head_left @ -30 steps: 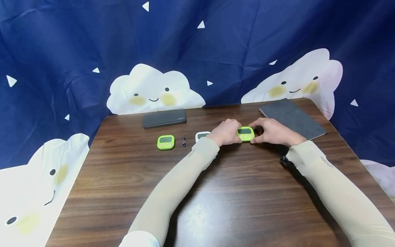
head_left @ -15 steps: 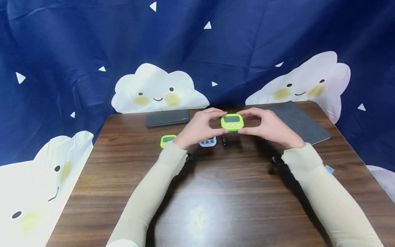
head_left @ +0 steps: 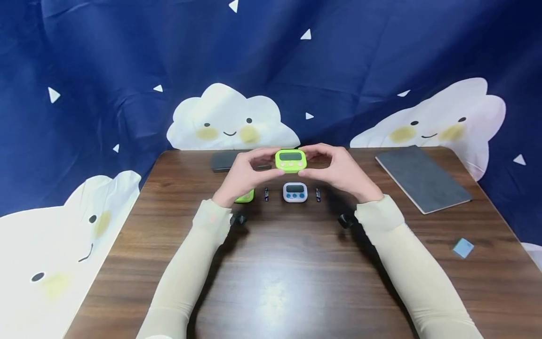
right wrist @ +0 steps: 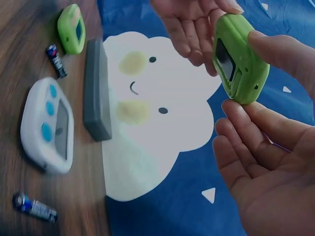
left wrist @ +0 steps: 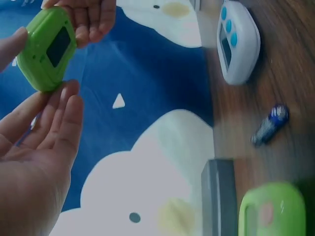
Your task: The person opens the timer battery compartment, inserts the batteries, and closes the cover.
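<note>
Both hands hold a lime-green digital timer up off the table, its display and pink buttons facing the head camera. My left hand pinches its left side between thumb and fingers, while my right hand pinches the right side. In the right wrist view the back edge of the held timer shows a small slot. Below it on the table lies a white timer with blue buttons. One battery is left of the white timer and another battery is right of it. The left hand partly covers a second green timer.
A dark grey case lies at the back, partly behind the left hand. At the back right is a grey notebook. A small light-blue block sits near the right edge. A blue curtain hangs behind the table.
Both hands have lifted the green timer from the table and brought it left, above the white timer. The white timer and right battery have come into full view. The head view has shifted.
</note>
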